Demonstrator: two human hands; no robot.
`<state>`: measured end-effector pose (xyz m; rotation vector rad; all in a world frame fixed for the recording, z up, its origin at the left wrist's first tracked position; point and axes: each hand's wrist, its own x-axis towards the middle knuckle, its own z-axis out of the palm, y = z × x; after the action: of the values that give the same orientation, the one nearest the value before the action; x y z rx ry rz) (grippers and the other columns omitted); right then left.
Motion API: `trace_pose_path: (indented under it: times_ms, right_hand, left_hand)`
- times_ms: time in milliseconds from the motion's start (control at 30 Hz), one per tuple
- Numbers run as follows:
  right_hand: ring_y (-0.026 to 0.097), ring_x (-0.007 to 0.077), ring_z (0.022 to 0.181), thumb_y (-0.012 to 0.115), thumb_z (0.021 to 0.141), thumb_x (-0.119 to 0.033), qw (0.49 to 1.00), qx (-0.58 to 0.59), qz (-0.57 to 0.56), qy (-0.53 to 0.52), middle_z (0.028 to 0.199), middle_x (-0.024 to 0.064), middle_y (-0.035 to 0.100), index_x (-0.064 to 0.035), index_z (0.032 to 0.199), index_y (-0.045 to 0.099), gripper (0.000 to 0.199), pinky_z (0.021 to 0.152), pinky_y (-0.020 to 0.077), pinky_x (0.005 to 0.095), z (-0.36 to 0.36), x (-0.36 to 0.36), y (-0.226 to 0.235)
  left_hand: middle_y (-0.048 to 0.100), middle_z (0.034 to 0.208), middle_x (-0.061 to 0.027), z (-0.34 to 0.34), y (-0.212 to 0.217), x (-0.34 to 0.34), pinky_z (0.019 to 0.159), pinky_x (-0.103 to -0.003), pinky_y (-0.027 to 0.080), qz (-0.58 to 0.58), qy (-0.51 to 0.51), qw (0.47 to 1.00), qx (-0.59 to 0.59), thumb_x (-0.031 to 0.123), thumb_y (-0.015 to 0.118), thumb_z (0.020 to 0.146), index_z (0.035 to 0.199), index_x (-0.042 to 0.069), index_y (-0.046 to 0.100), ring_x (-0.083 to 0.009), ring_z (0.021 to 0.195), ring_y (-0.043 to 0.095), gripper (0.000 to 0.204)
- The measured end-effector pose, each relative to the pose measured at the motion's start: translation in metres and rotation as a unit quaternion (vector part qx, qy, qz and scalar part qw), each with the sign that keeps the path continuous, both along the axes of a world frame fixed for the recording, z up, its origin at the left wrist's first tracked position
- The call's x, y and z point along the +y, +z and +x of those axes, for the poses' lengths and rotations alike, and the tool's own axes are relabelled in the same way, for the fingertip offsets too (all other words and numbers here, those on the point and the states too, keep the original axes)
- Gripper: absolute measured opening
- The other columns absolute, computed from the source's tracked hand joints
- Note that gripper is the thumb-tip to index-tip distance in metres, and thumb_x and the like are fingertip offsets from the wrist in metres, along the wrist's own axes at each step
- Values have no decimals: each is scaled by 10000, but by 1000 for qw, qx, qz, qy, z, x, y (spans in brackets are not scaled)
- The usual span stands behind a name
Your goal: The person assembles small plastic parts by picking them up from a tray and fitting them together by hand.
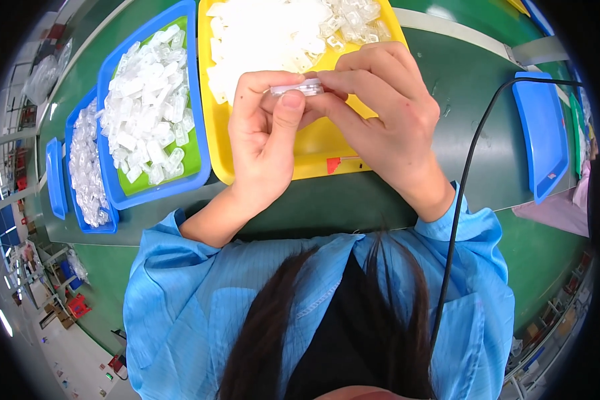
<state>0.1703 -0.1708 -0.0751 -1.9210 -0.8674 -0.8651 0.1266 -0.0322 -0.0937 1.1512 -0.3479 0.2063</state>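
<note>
A small clear and white plastic piece [297, 87] is pinched between both my hands above a yellow tray [313, 157]. My left hand [268, 127] grips its left end with thumb and forefinger. At its right end, the fingertips of my right hand [388, 107] close on it. Beneath and beyond my hands, the yellow tray holds a heap of white pieces [263, 40], washed out by glare, with clear plastic pieces [357, 23] at its far right. Fine details of the held piece are too small to make out.
Left of the yellow tray, a blue tray [203, 133] with a green bottom holds translucent pieces [150, 93]. Farther left is a narrower blue tray [107, 223] of clear pieces. Another blue tray [540, 133] lies at the right on the green table [467, 87]. A black cable [470, 150] crosses near my right arm.
</note>
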Motion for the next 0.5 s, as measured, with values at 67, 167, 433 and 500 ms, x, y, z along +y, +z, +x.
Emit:
trace_pose_path:
  times_ms: [67, 167, 433, 500]
  right_hand:
    - [532, 198, 734, 742, 549, -69, 1000, 21, 3, 8, 757, 37, 581, -63, 739, 652, 210, 609, 462, 291, 2, -1, -1]
    - [542, 196, 760, 745, 566, -68, 998, 67, 7, 21, 779, 37, 596, -63, 763, 657, 216, 619, 467, 288, 0, -3, 0]
    - [546, 173, 744, 748, 613, -31, 985, 163, -5, 64, 764, 68, 575, 3, 740, 602, 196, 658, 437, 252, -2, -3, 11]
    - [543, 167, 732, 748, 613, -30, 989, 132, 2, 66, 757, 67, 570, 4, 732, 590, 200, 654, 434, 250, -2, -3, 10]
  left_hand:
    - [569, 997, -146, -1, 0, 1, 847, -339, 498, -18, -28, 999, 39, 115, 410, 942, 1076, 22, 394, -230, 951, 600, 164]
    - [562, 1012, -147, 1, 3, 4, 867, -340, 488, -4, -60, 996, 71, 135, 389, 951, 1087, 16, 391, -228, 958, 597, 181]
    - [560, 1009, -145, 1, 12, 3, 872, -338, 483, 30, -71, 990, 118, 164, 367, 960, 1090, 6, 398, -219, 983, 583, 207]
    - [559, 1002, -139, 0, 11, 2, 868, -337, 484, 27, -64, 989, 127, 165, 368, 959, 1080, 8, 399, -218, 978, 584, 200]
